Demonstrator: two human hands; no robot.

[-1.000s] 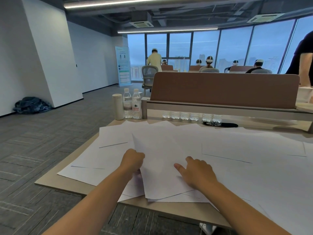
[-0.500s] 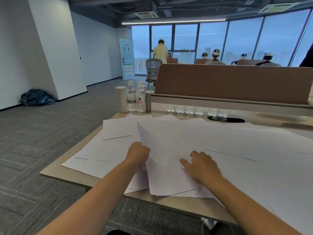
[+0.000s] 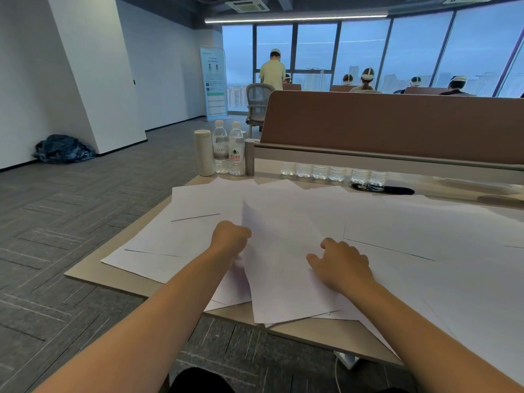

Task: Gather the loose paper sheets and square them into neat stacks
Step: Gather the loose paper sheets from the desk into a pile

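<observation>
Raised further: sheet (image 3: 283, 268) edge, left hand (image 3: 231, 237) gripping.

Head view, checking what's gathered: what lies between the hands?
A tilted white paper sheet, atop other sheets, lies between left hand and right hand, shown in head view.

Open-plan office. White walls (image 3: 71, 66) met grey carpet tiles (image 3: 71, 222); full-height windows (image 3: 363, 52) closed the far end beneath a linear ceiling light (image 3: 295, 18). A brown partition (image 3: 397, 123) backed the beige desk (image 3: 90, 273); a mesh chair (image 3: 256, 100) stood beyond.
</observation>
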